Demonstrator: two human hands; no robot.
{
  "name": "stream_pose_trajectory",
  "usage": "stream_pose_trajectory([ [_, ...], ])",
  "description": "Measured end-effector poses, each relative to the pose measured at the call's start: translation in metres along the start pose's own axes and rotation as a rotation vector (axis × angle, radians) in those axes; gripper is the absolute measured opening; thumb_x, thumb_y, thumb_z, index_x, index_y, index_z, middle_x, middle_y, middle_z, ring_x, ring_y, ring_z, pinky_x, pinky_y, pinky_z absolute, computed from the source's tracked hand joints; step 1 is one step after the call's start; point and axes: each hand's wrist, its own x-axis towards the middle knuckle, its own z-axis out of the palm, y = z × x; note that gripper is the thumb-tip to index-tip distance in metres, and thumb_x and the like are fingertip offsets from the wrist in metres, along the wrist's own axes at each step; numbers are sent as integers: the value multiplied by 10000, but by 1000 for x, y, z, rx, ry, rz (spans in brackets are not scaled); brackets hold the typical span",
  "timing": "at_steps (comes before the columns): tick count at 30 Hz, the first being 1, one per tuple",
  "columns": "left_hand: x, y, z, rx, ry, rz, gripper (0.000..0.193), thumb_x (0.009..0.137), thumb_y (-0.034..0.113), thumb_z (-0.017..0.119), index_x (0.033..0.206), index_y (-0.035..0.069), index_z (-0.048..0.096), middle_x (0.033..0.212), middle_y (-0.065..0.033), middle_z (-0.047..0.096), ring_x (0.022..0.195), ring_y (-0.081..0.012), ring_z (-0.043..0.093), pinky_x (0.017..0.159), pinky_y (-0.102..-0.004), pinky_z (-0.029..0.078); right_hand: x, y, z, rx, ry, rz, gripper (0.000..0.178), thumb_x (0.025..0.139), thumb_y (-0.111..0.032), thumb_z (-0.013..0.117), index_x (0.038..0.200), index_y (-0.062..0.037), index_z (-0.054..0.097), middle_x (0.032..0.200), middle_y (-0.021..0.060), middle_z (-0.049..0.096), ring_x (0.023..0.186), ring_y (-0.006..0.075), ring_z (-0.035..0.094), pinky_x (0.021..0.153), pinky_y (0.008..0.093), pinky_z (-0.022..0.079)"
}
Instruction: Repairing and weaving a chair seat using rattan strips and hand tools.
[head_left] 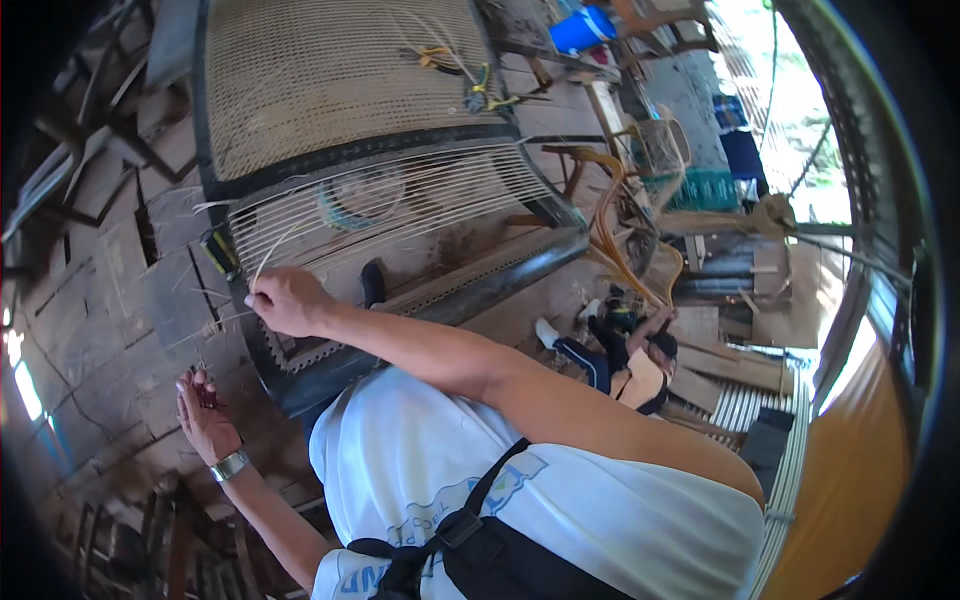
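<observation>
A dark wooden seat frame (420, 318) stands in front of me, strung with pale cane strands (400, 205) running side to side. At its left rail, my right hand (290, 300) is closed, pinching the end of a loose cane strand (268, 250) that bends up over the strung rows. Lower left, apart from the frame, my left hand (208, 422) is turned palm up, with a metal watch (229, 465) on the wrist. Its fingers are loosely curled and partly in shadow, with nothing visible in them. Beyond lies a panel of finished tight weave (340, 85).
Tools with yellow handles (478, 92) lie on the woven panel. A dark yellow-marked object (220, 252) sits against the left rail. At right, a person (640, 375) sits low near curved rattan chair parts (605, 220). A blue container (583, 30) stands far off.
</observation>
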Motion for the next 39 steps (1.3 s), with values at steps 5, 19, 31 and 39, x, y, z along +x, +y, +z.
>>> stream_pose_trajectory([
  [5, -2, -27, 37, 223, -44, 7, 253, 947, 255, 624, 1103, 55, 617, 948, -44, 679, 736, -73, 582, 626, -206, 452, 6, -1, -27, 117, 158, 8, 125, 834, -142, 629, 760, -40, 622, 720, 161, 623, 718, 344, 632, 646, 440, 492],
  [19, -40, -27, 93, 711, -32, 352, 225, 929, 213, 653, 1046, 21, 650, 849, -12, 666, 741, -76, 562, 661, -227, 469, -42, 23, -84, 742, -28, 486, 176, 927, -246, 657, 862, -82, 645, 652, -62, 476, 517, 12, 353, 441, 185, 257],
  [31, -100, -75, 195, 806, -439, 523, 269, 815, 9, 721, 1078, 40, 673, 894, -58, 661, 771, -116, 615, 688, -244, 482, -82, 45, -157, 1383, -222, 861, 124, 887, -259, 696, 859, -144, 658, 704, -70, 560, 574, 6, 451, 441, 164, 296],
  [39, -96, -115, 221, 507, -327, 347, 90, 914, 84, 652, 976, 20, 666, 905, -31, 664, 808, -74, 582, 709, -208, 476, -103, 67, -194, 1327, -517, 933, 188, 919, -206, 625, 1054, -81, 584, 770, 10, 561, 623, 51, 456, 472, 208, 310],
])
